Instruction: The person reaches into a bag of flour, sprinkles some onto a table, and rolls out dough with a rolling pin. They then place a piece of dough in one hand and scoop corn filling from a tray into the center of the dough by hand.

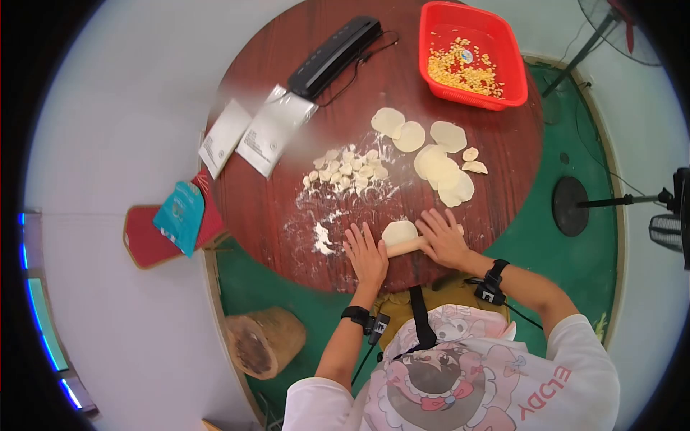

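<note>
A pale wooden rolling pin (405,247) lies slantwise near the table's front edge, against the lower side of a thin round dough wrapper (399,231). My left hand (367,256) is flat at the pin's left end, fingers spread and pointing away from me. Across the pin's right part rests my right hand (443,239), its fingers also stretched out; the pin's tip shows just past it. Small dough pieces (346,169) lie in a floury patch beyond my left hand. Rolled wrappers (438,166) overlap beyond my right hand, beside two small dough bits (472,161).
A red plastic basket (516,68) with yellow kernels stands at the far right of the round table (287,237). A black vacuum sealer (334,57) with its cord and white packets (276,133) occupy the far left. A stool bearing a teal bag (181,218) is left; a log stump (266,341) stands below.
</note>
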